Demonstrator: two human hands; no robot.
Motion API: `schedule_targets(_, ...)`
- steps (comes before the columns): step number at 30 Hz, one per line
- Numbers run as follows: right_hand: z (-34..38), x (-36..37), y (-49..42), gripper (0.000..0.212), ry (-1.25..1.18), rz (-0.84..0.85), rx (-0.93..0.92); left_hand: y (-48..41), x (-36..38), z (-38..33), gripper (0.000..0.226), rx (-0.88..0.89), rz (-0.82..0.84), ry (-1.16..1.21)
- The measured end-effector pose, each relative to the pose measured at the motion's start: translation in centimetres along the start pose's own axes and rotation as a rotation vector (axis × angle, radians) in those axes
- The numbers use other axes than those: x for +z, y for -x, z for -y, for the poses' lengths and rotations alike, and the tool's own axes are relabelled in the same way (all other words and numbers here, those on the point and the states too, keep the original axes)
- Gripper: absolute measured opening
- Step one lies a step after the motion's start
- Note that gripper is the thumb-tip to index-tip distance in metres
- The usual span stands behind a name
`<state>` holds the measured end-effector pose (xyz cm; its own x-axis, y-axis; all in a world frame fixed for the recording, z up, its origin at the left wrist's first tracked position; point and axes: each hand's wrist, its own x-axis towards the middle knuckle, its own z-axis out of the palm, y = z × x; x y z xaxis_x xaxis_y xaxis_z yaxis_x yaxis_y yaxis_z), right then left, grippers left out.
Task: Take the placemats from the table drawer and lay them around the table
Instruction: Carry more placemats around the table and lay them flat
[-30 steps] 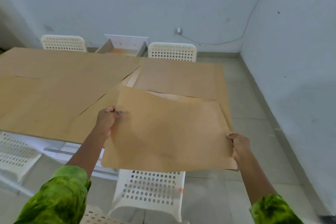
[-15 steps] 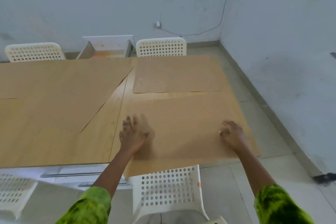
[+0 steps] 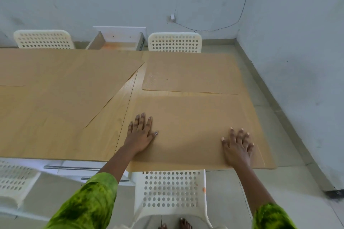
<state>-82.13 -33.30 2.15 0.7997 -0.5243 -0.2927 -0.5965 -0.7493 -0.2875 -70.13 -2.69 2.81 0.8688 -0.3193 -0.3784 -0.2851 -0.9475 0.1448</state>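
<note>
A tan placemat (image 3: 189, 122) lies flat at the near right corner of the wooden table (image 3: 115, 117), its front edge slightly over the table's edge. My left hand (image 3: 141, 134) rests flat on its left side with fingers spread. My right hand (image 3: 237, 146) presses flat on its right side. A second placemat (image 3: 191, 72) lies just beyond it at the far right corner. More placemats (image 3: 61, 80) cover the left part of the table. An open drawer (image 3: 117, 41) sticks out at the table's far side, its inside orange-brown.
White perforated chairs stand around the table: one below me (image 3: 171, 189), one at near left (image 3: 14, 180), two at the far side (image 3: 175, 42) (image 3: 43, 39). Near-side drawers with metal handles (image 3: 74, 167) are below the edge. Walls stand close at the back and right.
The placemat I held in the air over the table's corner now lies flat on it. Both hands let go of its edges and now press down on it with open palms.
</note>
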Motion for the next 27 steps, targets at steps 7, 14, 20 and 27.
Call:
schedule_targets(7,0.8,0.3,0.1,0.063,0.02,-0.029,0.033,-1.6,-0.6,0.3,0.068,0.006,-0.015,-0.024)
schedule_targets(14,1.2,0.3,0.2,0.063,0.016,-0.046,0.062,-2.8,-0.7,0.5,0.065,0.031,-0.045,-0.047)
schedule_targets(20,0.8,-0.3,0.0,0.063,0.028,-0.063,0.046,-3.0,-0.4,0.4,0.065,0.033,-0.068,-0.05)
schedule_targets(27,0.2,-0.3,-0.1,0.063,0.067,-0.065,0.017,-3.3,-0.5,0.6,0.065,0.049,-0.08,-0.047)
